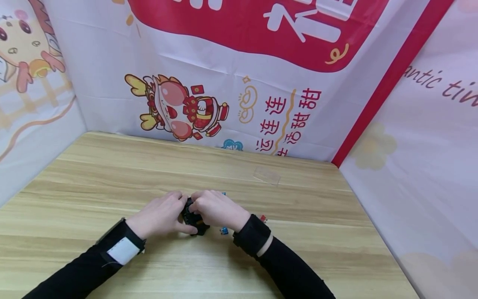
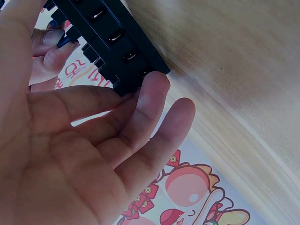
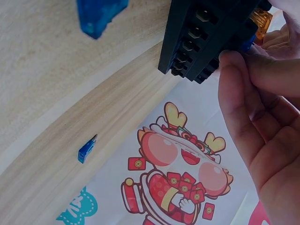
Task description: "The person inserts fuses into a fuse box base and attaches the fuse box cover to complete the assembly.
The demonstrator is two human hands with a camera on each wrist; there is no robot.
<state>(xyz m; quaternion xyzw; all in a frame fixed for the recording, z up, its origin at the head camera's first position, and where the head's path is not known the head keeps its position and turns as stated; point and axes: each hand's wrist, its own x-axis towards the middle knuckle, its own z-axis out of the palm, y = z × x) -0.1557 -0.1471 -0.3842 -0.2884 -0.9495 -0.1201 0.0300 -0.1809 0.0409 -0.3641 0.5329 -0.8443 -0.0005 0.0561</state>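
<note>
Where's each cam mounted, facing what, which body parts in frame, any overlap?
Head: on the head, facing forward and down at the table and printed wall; shows left hand, right hand, sleeves.
Left wrist: on that wrist, looking past palm and fingers at the block; part of the right hand shows upper left.
Right wrist: on that wrist, looking past its hand at the block and blue pieces; part of the left hand shows upper right.
Shared: both wrist views show the block and cartoon.
</note>
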